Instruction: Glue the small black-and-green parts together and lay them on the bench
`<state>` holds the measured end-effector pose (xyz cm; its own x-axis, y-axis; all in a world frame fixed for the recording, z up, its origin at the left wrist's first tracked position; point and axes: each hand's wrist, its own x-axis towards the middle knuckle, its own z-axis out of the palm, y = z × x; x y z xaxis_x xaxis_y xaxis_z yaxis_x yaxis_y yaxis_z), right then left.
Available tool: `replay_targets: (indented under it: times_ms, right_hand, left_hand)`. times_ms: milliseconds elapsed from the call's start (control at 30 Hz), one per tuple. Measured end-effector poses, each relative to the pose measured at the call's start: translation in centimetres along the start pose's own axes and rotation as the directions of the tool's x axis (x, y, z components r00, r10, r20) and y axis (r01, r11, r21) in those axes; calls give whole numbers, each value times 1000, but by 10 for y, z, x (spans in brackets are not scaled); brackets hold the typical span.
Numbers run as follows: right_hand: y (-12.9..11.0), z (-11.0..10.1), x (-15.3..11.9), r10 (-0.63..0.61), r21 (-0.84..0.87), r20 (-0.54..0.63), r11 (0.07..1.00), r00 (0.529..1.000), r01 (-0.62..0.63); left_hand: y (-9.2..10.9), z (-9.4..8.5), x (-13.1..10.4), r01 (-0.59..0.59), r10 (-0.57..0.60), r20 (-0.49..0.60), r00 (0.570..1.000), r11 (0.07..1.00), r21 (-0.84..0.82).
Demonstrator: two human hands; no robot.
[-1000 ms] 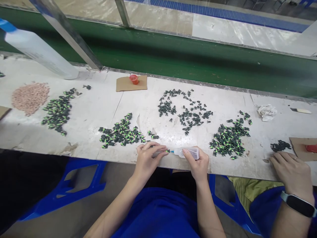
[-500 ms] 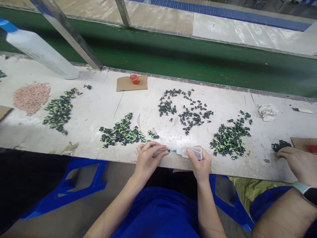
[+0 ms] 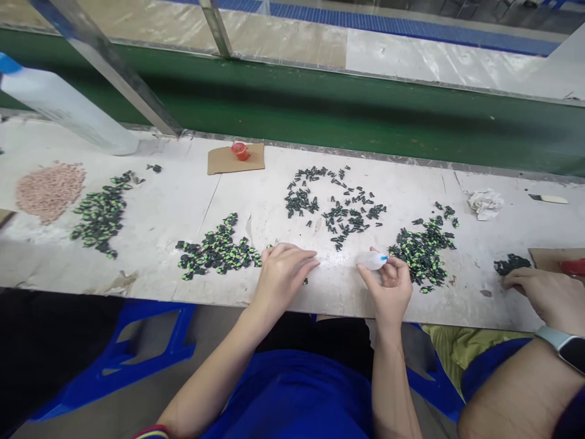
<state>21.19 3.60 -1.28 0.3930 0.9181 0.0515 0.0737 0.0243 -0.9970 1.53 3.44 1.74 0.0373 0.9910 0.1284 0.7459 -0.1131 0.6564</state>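
My right hand (image 3: 389, 286) grips a small translucent squeeze bottle (image 3: 371, 261), its blue tip now facing right. My left hand (image 3: 284, 273) is over the table with fingers stretched to the right and slightly apart, and I see nothing between them. Just under those fingers is one small black-and-green piece (image 3: 305, 281). A heap of black-and-green pieces (image 3: 219, 247) lies left of my left hand, partly behind its knuckles. Another black-and-green heap (image 3: 423, 250) is right of the bottle. Ahead of my hands, small plain black parts (image 3: 350, 216) are scattered.
A red cup (image 3: 240, 152) stands on cardboard (image 3: 219, 162) at the back. Farther left are a pink heap (image 3: 50, 190), another black-and-green heap (image 3: 99, 214) and a large white bottle (image 3: 68, 103). At right are crumpled tissue (image 3: 485, 203), a brush (image 3: 548, 199) and a co-worker's hand (image 3: 543, 296).
My right hand has moved right and turned the bottle, so its tip points away from my left hand. My left hand has risen off the small piece it pinched, its fingers loosened.
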Motion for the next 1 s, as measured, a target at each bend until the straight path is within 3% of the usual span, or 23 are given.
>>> replay_targets:
  times_ms: [67,200,333,433,533,633,733,867,1000]
  right_hand:
    - [1,2,-1,-12,-41,-19,999,1000,11]
    - [-2,0,-13,-178,-135,-66,976,982,168]
    - [-3,-5,-37,-381,-268,-118,902,917,340]
    - [-1,-4,-51,-441,-312,-85,863,893,397]
    - [-2,3,-58,-361,-275,7,896,933,349]
    - [-5,13,-60,-146,-164,82,974,986,158]
    - [-9,21,-61,-9,-65,175,998,985,20]
    - [-11,29,-60,21,-68,295,998,955,-1]
    - [-10,34,-60,32,-201,313,979,949,33]
  left_hand:
    - [11,10,16,-14,13,12,1000,1000,27]
    - [26,33,36,-61,56,47,997,992,108]
    - [29,46,38,-94,81,79,994,981,172]
    - [27,45,34,-109,96,84,992,980,167]
    - [23,37,25,-136,132,105,986,990,26]
    - [19,25,10,-129,157,115,981,968,-216]
    - [13,12,-8,-82,119,87,989,933,-351]
    - [-2,-1,-26,-59,82,53,995,938,-342]
    - [-20,-1,-38,-183,172,-94,981,975,-126]
